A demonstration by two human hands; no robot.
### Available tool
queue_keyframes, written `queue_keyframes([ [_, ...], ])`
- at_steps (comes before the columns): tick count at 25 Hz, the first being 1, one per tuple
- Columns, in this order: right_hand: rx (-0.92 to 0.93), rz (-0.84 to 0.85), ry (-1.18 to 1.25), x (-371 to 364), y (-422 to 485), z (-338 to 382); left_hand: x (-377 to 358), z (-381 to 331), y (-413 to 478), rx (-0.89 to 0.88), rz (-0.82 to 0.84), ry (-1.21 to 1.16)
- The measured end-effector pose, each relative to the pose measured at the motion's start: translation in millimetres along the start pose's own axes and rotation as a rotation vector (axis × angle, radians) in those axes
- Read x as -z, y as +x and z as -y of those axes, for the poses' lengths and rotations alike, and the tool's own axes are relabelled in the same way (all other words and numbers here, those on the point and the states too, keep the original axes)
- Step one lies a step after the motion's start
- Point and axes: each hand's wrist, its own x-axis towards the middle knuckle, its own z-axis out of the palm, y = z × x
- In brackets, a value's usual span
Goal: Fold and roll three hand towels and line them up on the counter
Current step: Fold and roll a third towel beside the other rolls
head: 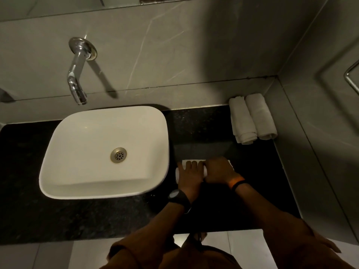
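Note:
Two rolled white hand towels, one beside the other, lie side by side in the back right corner of the black counter. A third white towel lies partly rolled on the counter just right of the basin. My left hand and my right hand both press down on its roll, fingers curled over it. A thin flat strip of this towel shows beyond my fingertips; most of it is hidden under my hands.
A white vessel basin fills the counter's left middle, with a chrome wall spout above it. Grey tiled walls close the back and right sides. A chrome rail hangs on the right wall. The counter's front edge runs below my forearms.

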Motion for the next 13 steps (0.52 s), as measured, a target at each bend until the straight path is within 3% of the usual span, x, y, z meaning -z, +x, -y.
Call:
queue_keyframes([
  [1,-0.015,0.044,0.067,4.3,7.0,-4.1,0.4,1.4,3.2,-0.044,-0.068,-0.008],
  [3,-0.057,0.141,0.123,8.2,16.3,-11.5,10.9,10.6,17.6,-0.075,-0.021,-0.083],
  [5,-0.128,0.129,0.233,8.3,19.9,-21.3,14.5,17.2,29.0,-0.036,-0.061,-0.144],
  [8,-0.248,-0.118,0.658,5.1,13.0,-34.2,3.0,8.9,16.8,0.085,-0.297,-0.51],
  [11,-0.366,-0.354,0.917,2.5,8.3,-40.0,-1.1,-13.9,10.9,0.137,-0.106,-1.126],
  [13,-0.349,-0.479,0.941,3.8,10.8,-41.9,1.9,-21.6,25.1,0.136,0.018,-1.207],
])
